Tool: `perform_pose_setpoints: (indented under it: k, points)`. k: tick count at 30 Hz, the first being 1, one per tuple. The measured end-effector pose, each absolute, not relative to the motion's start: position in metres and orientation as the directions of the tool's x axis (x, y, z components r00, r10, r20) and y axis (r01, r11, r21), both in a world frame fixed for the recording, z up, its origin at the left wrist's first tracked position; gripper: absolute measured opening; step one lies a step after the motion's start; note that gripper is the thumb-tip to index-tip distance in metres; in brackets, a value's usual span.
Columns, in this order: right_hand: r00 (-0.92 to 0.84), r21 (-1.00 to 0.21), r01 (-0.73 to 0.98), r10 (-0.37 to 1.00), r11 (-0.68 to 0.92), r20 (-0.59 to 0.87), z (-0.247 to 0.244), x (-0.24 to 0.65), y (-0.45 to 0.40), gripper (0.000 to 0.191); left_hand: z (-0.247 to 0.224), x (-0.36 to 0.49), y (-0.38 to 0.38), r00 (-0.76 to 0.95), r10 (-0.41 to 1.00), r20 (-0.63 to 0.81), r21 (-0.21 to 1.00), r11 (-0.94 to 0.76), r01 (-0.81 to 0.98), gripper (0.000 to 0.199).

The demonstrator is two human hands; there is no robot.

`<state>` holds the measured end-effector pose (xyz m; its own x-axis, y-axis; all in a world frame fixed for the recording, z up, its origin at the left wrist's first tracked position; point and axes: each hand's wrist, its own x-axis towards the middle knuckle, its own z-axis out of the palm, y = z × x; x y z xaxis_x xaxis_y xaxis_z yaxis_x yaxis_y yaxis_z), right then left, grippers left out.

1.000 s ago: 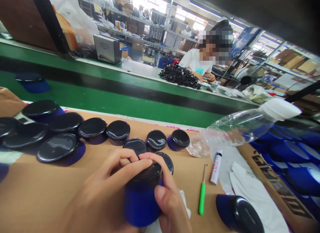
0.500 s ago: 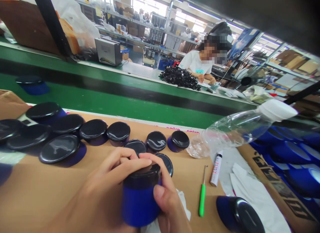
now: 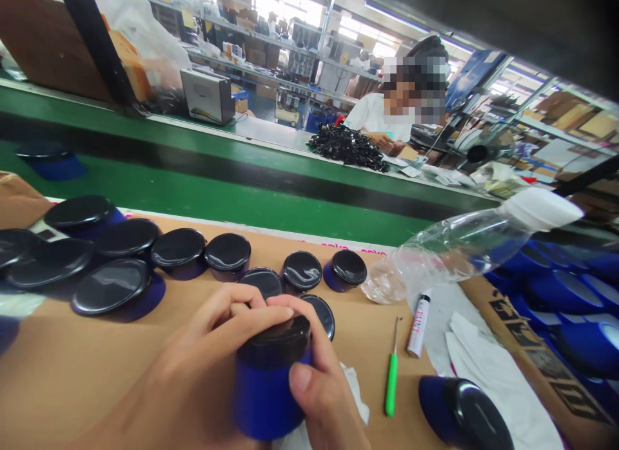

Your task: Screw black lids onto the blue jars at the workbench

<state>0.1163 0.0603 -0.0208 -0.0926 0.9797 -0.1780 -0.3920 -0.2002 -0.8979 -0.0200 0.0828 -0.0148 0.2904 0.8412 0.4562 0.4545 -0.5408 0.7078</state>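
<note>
At the table's near edge, around 6 o'clock, a blue jar (image 3: 271, 389) stands upright between both hands. Left hand (image 3: 193, 379) curls around its black lid (image 3: 275, 339), fingers closed on the rim; right hand (image 3: 322, 398) grips the jar's side, thumb pressed flat.

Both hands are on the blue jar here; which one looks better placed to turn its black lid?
Probably the left hand: its fingers lie over the black lid of the blue jar. The right hand holds lower, thumb on the jar body, steadying it.
</note>
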Motion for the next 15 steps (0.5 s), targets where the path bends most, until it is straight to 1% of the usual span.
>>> perform_pose_setpoints:
  k: [2,5,8,12,15]
  points:
    - [-0.118,-0.884,-0.412,0.975,-0.221,-0.189,-0.019,0.1158,0.0607,0.055,-0.0148,-0.0205,0.083,0.302,0.836,0.457,0.688,-0.548,0.476,0.047]
    - [-0.136,-0.884,-0.383,0.963,-0.267,-0.232,-0.0166,0.1167,0.0621,0.054,-0.0165,-0.0211,0.0826,0.325,0.821,0.469,0.67,-0.57,0.475,0.046]
    - [-0.163,-0.885,-0.37,0.958,-0.283,-0.238,-0.0161,0.1179,0.0629,0.055,-0.0174,-0.0208,0.0814,0.317,0.807,0.498,0.647,-0.589,0.484,0.045]
    - [-0.147,-0.855,-0.459,0.97,-0.24,-0.194,-0.0159,0.1133,0.0613,0.056,-0.0165,-0.0228,0.0831,0.314,0.796,0.517,0.641,-0.603,0.474,0.045]
    - [-0.106,-0.797,-0.582,0.987,-0.161,-0.123,-0.0134,0.108,0.0607,0.055,-0.0182,-0.0275,0.0869,0.343,0.779,0.525,0.625,-0.626,0.465,0.057]
